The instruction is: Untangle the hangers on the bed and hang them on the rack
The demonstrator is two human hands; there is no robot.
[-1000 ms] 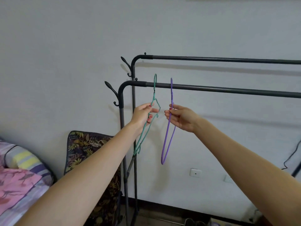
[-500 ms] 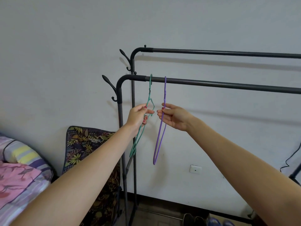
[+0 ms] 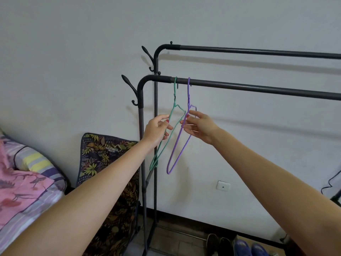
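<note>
Both hangers are now hooked over the near bar of the rack [image 3: 258,88], side by side close to its bent corner, and over the last second the hands have slid lower on them, from just under the necks to the sloping shoulders. The left hand [image 3: 156,129] pinches the near arm of the green hanger [image 3: 170,124] between thumb and fingertips, with the hook directly above it on the bar. The right hand [image 3: 198,126] has loosened: its fingers are spread and relaxed, the tips only touching the purple hanger [image 3: 178,145], which hangs just to the left of the palm and drops below it. The hooks sit apart on the bar and the two frames do not cross, so this pair looks untangled and hung, and I would judge the hands are steadying them before letting go. Far below and to the left of the left hand lies the bed [image 3: 27,191] with its pink cover; whether more hangers wait there I cannot tell. A leaf-patterned cushion [image 3: 103,163] leans against the wall beneath the left forearm.
</note>
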